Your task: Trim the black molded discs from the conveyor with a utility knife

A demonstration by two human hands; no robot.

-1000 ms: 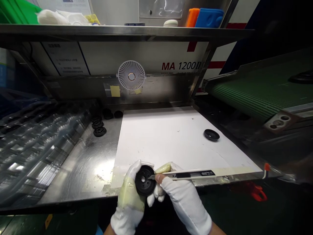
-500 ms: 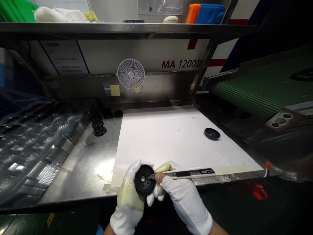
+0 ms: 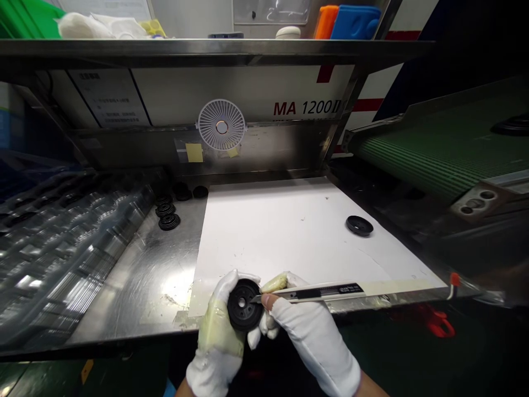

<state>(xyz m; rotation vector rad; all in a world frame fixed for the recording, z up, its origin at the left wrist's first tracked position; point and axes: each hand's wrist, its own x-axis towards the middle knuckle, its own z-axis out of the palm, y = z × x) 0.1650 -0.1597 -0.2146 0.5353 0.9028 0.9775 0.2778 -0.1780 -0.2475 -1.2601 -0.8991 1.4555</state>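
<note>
My left hand point(image 3: 219, 331), in a white glove, is closed around a round black plastic part point(image 3: 244, 304) held at the near edge of the steel bench. My right hand point(image 3: 306, 331), also gloved, pinches a slim utility knife point(image 3: 322, 292) whose blade tip rests against the face of the black part near its centre. The knife's handle points right, along the bench edge. Both hands hover over the front edge of a white sheet point(image 3: 297, 231) on the bench.
One black cap point(image 3: 359, 225) lies on the white sheet at the right. Several ribbed black parts point(image 3: 167, 212) stand at the back left on the steel bench point(image 3: 140, 281). Clear plastic trays point(image 3: 61, 242) fill the left. A green conveyor belt point(image 3: 433, 160) slopes at the right. A small white fan point(image 3: 222, 125) hangs behind.
</note>
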